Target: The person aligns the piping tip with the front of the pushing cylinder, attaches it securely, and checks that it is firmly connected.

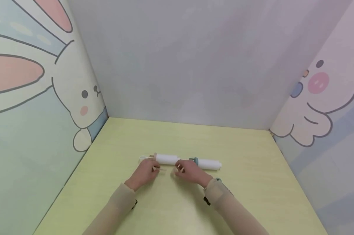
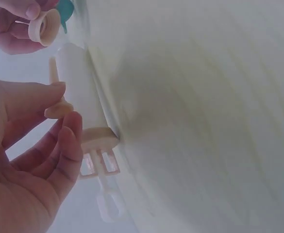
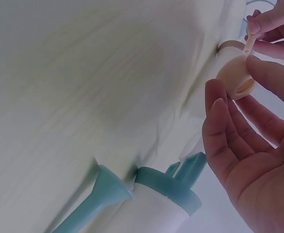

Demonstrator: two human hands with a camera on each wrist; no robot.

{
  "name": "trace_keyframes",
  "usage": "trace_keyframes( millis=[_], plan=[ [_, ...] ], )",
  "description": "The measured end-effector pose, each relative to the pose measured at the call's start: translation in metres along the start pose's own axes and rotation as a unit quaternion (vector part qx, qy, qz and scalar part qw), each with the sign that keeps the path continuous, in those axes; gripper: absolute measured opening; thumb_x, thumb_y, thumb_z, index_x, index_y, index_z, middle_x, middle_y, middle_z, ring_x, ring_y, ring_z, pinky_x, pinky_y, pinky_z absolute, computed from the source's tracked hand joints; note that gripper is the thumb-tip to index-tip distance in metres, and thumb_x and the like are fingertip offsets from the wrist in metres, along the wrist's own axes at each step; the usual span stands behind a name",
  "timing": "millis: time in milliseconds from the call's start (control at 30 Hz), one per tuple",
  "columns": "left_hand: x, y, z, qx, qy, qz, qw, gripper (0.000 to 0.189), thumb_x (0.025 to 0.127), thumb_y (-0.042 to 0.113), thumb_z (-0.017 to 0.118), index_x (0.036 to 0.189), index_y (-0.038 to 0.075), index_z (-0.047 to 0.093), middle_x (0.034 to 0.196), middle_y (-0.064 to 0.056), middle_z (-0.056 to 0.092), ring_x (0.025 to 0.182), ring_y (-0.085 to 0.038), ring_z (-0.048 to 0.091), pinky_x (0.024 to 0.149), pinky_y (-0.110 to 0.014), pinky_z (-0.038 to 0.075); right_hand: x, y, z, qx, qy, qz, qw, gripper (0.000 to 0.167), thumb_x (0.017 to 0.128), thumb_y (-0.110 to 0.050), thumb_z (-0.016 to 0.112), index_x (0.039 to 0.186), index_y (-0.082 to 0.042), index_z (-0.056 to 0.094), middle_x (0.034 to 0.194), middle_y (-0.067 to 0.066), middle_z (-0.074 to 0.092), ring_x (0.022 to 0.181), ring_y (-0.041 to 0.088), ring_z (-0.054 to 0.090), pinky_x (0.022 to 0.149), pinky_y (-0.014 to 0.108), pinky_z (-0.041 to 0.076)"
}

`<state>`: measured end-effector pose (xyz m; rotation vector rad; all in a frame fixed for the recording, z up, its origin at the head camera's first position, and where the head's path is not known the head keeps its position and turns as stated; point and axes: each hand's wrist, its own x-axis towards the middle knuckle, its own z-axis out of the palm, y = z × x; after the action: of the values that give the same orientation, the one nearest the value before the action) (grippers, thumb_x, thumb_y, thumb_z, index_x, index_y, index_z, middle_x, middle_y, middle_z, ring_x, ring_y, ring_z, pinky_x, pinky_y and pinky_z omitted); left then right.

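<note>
Though apart, two handheld beige pieces (image 2: 58, 110) (image 3: 233, 75)

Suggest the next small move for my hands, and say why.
I'd probably ease the stemmed piece in your left hand toward the cap in your right hand. You're holding one in each hand, the stem points toward the cap, and the head view shows a gap between them.

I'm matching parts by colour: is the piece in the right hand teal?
No, the right wrist view shows the right hand holding a beige piece.
</note>
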<state>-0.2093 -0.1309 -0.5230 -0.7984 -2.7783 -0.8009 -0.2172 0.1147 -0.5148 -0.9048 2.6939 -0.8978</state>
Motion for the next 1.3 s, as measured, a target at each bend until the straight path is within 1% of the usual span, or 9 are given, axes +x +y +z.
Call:
trace_keyframes(
  millis=[367,500,600,733,833,1000,1067,1167,1300],
  plan=[
    [0.011,0.012,0.001,-0.03,0.026,0.016,0.9991,0.008,0.079,0.006,0.076,0.084,0.011,0.072,0.077,0.005,0.061,0.065,-0.01,0.053,0.068,-0.03,0.046,-0.002,0.004,-0.008,0.042,0.02,0.018,0.9988,0.023,0.092,-0.023,0.064,0.112,-0.01,0.062,0.094,-0.003,0.065,0.08,0.005,0.063,0.078,0.033,0.048],
    [0.015,0.017,0.002,-0.041,0.026,0.01,0.9988,0.008,0.078,0.005,0.075,0.083,0.011,0.071,0.076,0.006,0.06,0.063,-0.009,0.053,0.075,-0.034,0.045,-0.004,0.003,-0.011,0.053,0.025,0.018,0.9981,0.024,0.091,-0.022,0.066,0.111,-0.012,0.061,0.096,-0.004,0.066,0.082,0.004,0.063,0.089,0.043,0.042],
    [0.017,0.018,0.003,-0.042,0.026,0.015,0.9987,0.009,0.078,0.004,0.075,0.083,0.011,0.071,0.076,0.006,0.06,0.062,-0.01,0.054,0.078,-0.036,0.043,-0.005,0.001,-0.011,0.05,0.035,0.019,0.998,0.023,0.091,-0.024,0.067,0.111,-0.013,0.062,0.095,-0.004,0.067,0.081,0.004,0.063,0.098,0.057,0.027],
    [0.019,0.023,0.004,-0.04,0.022,0.029,0.9986,0.007,0.079,0.005,0.075,0.083,0.01,0.071,0.077,0.004,0.061,0.062,-0.013,0.055,0.079,-0.041,0.041,-0.008,-0.003,-0.012,0.052,0.036,0.022,0.9978,0.022,0.091,-0.025,0.067,0.109,-0.014,0.062,0.094,-0.004,0.067,0.08,0.005,0.064,0.099,0.067,0.013],
    [0.022,0.027,0.005,-0.037,0.014,0.027,0.9989,0.007,0.08,0.006,0.075,0.085,0.009,0.072,0.078,0.002,0.061,0.063,-0.013,0.055,0.077,-0.041,0.041,-0.009,-0.005,-0.013,0.053,0.037,0.021,0.9977,0.022,0.09,-0.025,0.067,0.108,-0.013,0.062,0.093,-0.004,0.067,0.081,0.007,0.064,0.098,0.067,0.015],
    [0.027,0.031,0.007,-0.025,0.01,0.029,0.9992,0.007,0.081,0.01,0.075,0.087,0.012,0.072,0.08,0.002,0.061,0.064,-0.01,0.054,0.075,-0.04,0.045,-0.01,-0.005,-0.016,0.048,0.056,0.037,0.9966,0.024,0.088,-0.025,0.07,0.107,-0.013,0.062,0.09,-0.005,0.066,0.081,0.007,0.063,0.1,0.063,0.019],
    [0.029,0.033,0.007,-0.026,0.01,0.036,0.999,0.007,0.081,0.01,0.075,0.088,0.012,0.072,0.08,0.002,0.061,0.065,-0.01,0.055,0.075,-0.042,0.046,-0.01,-0.005,-0.016,0.049,0.06,0.047,0.9959,0.024,0.088,-0.024,0.071,0.107,-0.013,0.062,0.09,-0.006,0.066,0.08,0.007,0.063,0.098,0.054,0.03],
    [0.032,0.036,0.008,-0.027,0.013,0.039,0.9988,0.008,0.081,0.01,0.075,0.088,0.011,0.073,0.08,0.002,0.061,0.065,-0.01,0.056,0.074,-0.04,0.046,-0.01,-0.005,-0.017,0.057,0.062,0.052,0.9951,0.023,0.088,-0.023,0.07,0.107,-0.012,0.062,0.091,-0.004,0.066,0.08,0.008,0.063,0.085,0.04,0.044],
    [0.034,0.041,0.007,-0.028,0.018,0.05,0.9982,0.009,0.081,0.009,0.076,0.089,0.01,0.072,0.081,0.001,0.062,0.065,-0.01,0.057,0.066,-0.032,0.046,-0.01,-0.005,-0.018,0.065,0.071,0.046,0.9943,0.023,0.087,-0.019,0.071,0.106,-0.01,0.062,0.092,0.0,0.067,0.079,0.01,0.064,0.07,0.03,0.05]
  ],
)
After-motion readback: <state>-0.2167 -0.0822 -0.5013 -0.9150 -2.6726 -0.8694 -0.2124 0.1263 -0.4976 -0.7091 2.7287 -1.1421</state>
